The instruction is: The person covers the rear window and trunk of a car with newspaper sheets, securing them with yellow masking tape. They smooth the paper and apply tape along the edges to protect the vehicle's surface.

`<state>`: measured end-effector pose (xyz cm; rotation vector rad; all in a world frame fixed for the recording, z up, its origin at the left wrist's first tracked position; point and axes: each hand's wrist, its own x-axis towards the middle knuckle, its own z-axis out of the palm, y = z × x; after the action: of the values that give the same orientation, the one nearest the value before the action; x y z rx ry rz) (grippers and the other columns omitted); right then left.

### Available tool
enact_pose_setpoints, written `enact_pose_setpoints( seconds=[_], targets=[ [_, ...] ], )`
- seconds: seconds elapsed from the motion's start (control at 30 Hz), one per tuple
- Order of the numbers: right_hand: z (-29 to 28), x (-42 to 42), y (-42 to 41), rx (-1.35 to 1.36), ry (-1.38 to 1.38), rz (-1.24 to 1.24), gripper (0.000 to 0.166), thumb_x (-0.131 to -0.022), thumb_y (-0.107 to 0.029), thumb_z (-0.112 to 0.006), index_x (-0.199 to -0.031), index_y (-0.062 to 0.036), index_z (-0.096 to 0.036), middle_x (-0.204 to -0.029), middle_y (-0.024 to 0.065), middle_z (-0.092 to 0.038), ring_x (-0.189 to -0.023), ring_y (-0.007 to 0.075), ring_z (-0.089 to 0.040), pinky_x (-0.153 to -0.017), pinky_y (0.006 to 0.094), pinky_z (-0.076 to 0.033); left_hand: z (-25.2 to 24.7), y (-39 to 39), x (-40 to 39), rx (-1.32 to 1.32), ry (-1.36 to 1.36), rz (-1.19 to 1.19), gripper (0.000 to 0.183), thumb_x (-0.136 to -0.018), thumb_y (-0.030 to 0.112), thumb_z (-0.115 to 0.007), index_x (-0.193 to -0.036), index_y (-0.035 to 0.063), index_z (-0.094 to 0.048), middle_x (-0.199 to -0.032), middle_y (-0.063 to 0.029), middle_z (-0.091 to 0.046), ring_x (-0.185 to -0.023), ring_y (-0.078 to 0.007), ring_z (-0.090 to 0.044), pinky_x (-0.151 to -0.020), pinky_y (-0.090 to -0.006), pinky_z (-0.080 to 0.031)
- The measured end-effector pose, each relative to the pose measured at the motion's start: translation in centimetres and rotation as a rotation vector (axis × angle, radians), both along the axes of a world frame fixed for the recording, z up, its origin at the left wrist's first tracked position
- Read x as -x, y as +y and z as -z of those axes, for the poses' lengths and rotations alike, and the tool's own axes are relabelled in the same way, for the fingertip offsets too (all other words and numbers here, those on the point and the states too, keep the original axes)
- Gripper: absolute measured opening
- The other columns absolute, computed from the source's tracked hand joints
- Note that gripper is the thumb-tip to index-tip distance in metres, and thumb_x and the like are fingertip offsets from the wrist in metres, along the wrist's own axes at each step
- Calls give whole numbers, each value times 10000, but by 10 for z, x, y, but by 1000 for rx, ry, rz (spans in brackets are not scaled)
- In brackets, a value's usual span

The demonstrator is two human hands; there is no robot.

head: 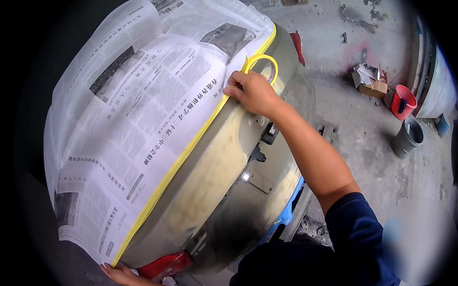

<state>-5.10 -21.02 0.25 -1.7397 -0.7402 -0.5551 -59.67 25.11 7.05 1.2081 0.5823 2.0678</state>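
Newspaper sheets point(143, 118) cover what looks like the rear window area of a car. A strip of yellow masking tape point(171, 171) runs along their edge beside the bare tailgate point(211, 153). My right hand point(254, 91) is curled at the paper's edge, its thumb on the paper and tape. It holds a roll of yellow masking tape point(274, 66), whose lower part is hidden behind the hand. At the strip's lower end, my left hand point(120, 275) touches the corner of the newspaper. The frame's bottom edge crops this hand, and its grip is unclear.
Red tail lights point(166, 264) point(297, 48) flank the tailgate, which has pale sanded patches and a black latch-like part point(258, 154). Blue film point(286, 214) hangs below. Across the concrete floor stand a cardboard box point(374, 88), a red bucket point(397, 109) and a grey bucket point(402, 143).
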Motion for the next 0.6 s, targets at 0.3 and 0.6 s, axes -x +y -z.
enact_pose_setpoints(
  seconds=[0.3, 0.6],
  targets=[
    [4, -22, 6, 69, -183, -63, 242, -861, -269, -722, -864, -60, -600, -750, 134, -622, -745, 335, -600, -651, 433, -449, -2, 15, 0, -10, 11, 5, 384, -933, 11, -583, -1309, -57, -550, -1333, -198, -550, -1190, -279, -524, -1041, -370, -390],
    [-2, -35, 8, 231, -179, -66, 327, -867, -394, -687, -924, -81, -612, -831, 140, -632, -836, 353, -623, -724, 456, -479, -9, 22, 0, -14, 45, -66, 395, -943, 33, -575, -1329, -46, -540, -1351, -186, -540, -1196, -278, -524, -1039, -364, -403]
  ],
)
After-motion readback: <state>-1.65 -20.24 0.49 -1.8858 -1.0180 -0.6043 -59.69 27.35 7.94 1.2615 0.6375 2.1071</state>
